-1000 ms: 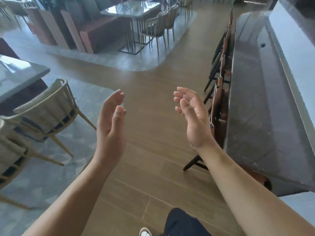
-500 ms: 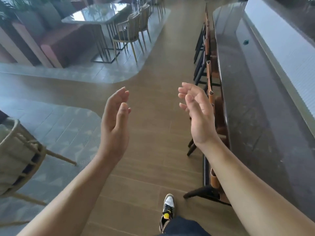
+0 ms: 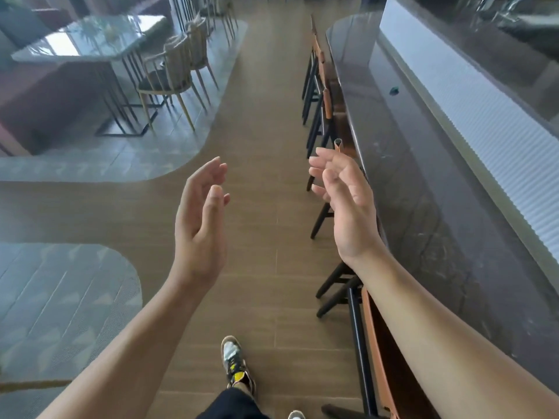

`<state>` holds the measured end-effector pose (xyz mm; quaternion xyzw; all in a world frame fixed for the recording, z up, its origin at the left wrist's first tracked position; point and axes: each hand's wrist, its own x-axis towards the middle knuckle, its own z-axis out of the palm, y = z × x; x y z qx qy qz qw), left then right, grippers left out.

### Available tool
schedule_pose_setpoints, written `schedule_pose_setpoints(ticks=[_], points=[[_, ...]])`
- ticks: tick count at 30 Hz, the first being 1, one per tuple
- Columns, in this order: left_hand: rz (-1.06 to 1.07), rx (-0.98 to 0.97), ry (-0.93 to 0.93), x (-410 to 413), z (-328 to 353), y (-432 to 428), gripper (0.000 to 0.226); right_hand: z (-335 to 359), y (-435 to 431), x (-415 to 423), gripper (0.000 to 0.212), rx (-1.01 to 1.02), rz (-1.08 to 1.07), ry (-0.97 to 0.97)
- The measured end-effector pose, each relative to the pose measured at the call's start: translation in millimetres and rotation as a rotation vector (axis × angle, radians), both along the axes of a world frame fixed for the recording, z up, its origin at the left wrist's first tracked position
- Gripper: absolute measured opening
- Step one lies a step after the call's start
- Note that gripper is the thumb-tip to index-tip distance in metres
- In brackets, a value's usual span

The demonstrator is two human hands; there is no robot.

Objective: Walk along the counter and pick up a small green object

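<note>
Holding nothing, our left hand (image 3: 201, 219) and right hand (image 3: 344, 204) float out in front of us, palms turned toward each other with a gap of bare wooden floor (image 3: 266, 122) showing between them. Each grip is released: the fingers are loosely bent and close on no object, and neither hand touches anything. We judge the raised, facing palms to be a ready posture while we walk, since one shoe (image 3: 234, 362) is stepping forward below and between our forearms.

Just right of the right-hand grip runs a long dark bench (image 3: 423, 182), its polished top stretching away from us; a small dark green object (image 3: 394, 91) lies on it well beyond our fingers. Tucked under the edge of the bench, directly behind the right hand, stands a row of bar stools (image 3: 320, 95) with black legs and tan backs, pushed in so the aisle stays open.

Far off to the left of the left-hand grip, a glossy dining table (image 3: 87, 40) sits on a grey tiled patch with pale wooden chairs (image 3: 169, 77) drawn up to it.
</note>
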<state>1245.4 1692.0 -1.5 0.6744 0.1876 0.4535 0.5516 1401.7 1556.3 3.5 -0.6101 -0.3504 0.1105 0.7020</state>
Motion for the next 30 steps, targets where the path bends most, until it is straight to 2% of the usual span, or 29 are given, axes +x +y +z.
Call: schedule_pose_setpoints(ticks=[8,15,23,30], points=[[-0.134,0.004,-0.021,97.3,-2.5,147.3,0.039,4.5,135.0,82.0,0.033,0.036,-0.131,0.019],[-0.212,0.03,0.012,175.2,15.4,273.8,0.04,13.6,246.4,140.5,0.043,0.037,-0.237,0.008],[-0.282,0.004,0.016,256.6,14.9,354.6,0.034,3.8,317.8,215.1,0.038,0.016,-0.309,0.037],[-0.314,0.011,0.051,361.9,1.3,410.2,0.031,-19.5,374.7,315.9,0.037,0.008,-0.325,0.071]])
